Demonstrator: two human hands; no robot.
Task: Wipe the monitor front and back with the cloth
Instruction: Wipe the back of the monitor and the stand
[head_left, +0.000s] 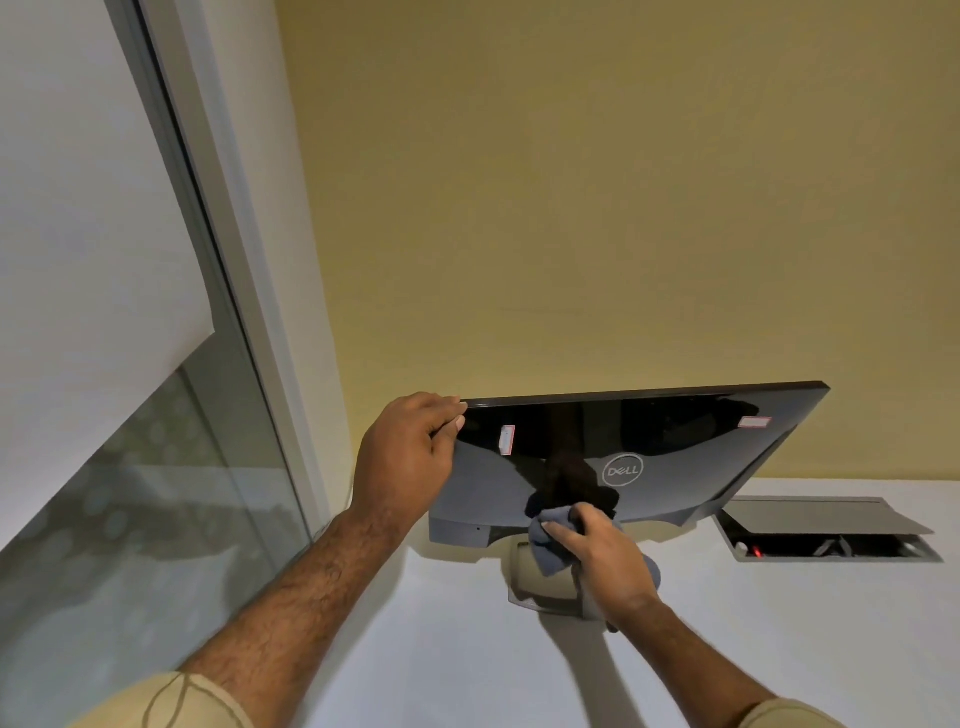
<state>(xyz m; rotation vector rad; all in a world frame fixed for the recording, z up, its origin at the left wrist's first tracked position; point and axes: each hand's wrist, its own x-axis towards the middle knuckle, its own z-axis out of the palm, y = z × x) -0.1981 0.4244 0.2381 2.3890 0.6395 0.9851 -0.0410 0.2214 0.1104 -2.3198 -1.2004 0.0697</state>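
In the head view, the monitor (675, 447) stood on the white worktop (779, 623) with its glossy black back turned toward the person, the round logo (622, 470) showing near the middle of the panel. The left hand (410, 457) gripped the panel's upper corner, fingers curled over the top edge and the thumb pressed against the back surface. To the right of that hand, a small white sticker (506, 439) lay on the panel, and a second sticker (755, 422) sat far off near the opposite upper corner. The right hand (605, 553) was lower and nearer the person, its fingers closed around a bunched grey-blue cloth (553, 535). The cloth touched the lower middle of the monitor's back, just below the logo, where the stand (540, 582) met the panel; part of it hung down from the hand's left side over the stand. Beyond the right hand, well to its right, an open cable hatch (826, 530) was set into the worktop, its grey lid tilted up and a small red light glowing inside. Behind the monitor rose a yellow wall (571, 208), and to the left of the left hand stood a glass partition (156, 493) in a pale frame. Both forearms were bare, with beige sleeves at the bottom edge.
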